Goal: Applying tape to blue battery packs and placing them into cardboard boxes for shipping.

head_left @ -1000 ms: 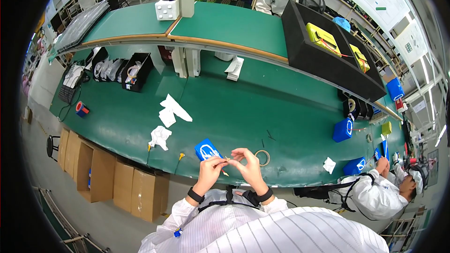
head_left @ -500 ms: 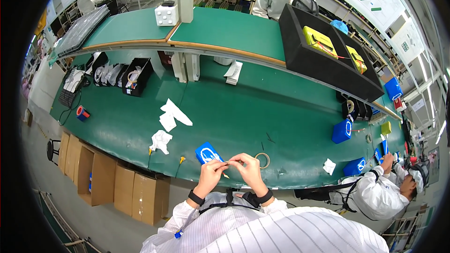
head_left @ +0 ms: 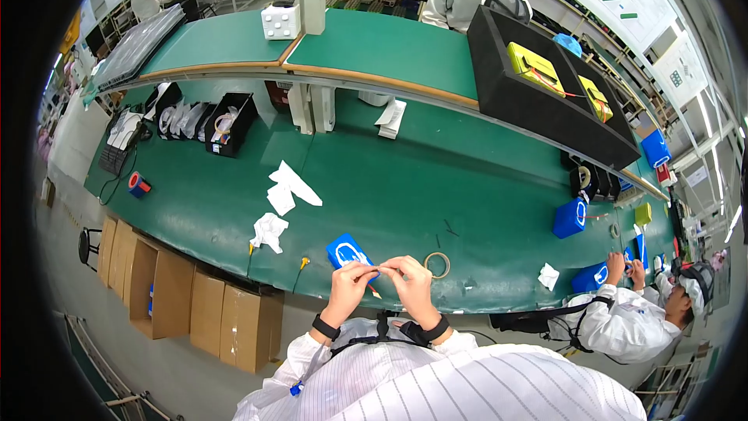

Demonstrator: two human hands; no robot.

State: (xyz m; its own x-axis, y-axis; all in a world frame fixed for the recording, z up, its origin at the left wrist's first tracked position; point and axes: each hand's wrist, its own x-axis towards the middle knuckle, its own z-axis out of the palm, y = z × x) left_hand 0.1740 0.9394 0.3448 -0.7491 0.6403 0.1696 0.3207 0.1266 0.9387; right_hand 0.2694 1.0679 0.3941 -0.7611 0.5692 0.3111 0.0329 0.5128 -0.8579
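Note:
A blue wrapped block (head_left: 344, 247) with a white looped smear on top lies at the table's near edge, just beyond my hands. My left hand (head_left: 348, 290) is closed in a pinch beside it. Opposite, my right hand (head_left: 411, 288) pinches too, its fingertips meeting the left ones at the block's near corner. Between them they hold a thin wire, mostly covered by the fingers. A short end with a pale orange tip (head_left: 375, 293) hangs below the fingertips.
A tape ring (head_left: 437, 266) lies right of my hands. Yellow-ended leads (head_left: 304, 263) and crumpled white paper (head_left: 269, 231) lie left. Beyond runs a raised shelf (head_left: 382, 47) with a black box (head_left: 545, 113). A co-worker (head_left: 623, 323) works at the right beside blue blocks (head_left: 569, 218).
My hands stay pinched together at almost the same spot, fingers shifted slightly. The co-worker at the right has drawn both hands closer to the near blue block.

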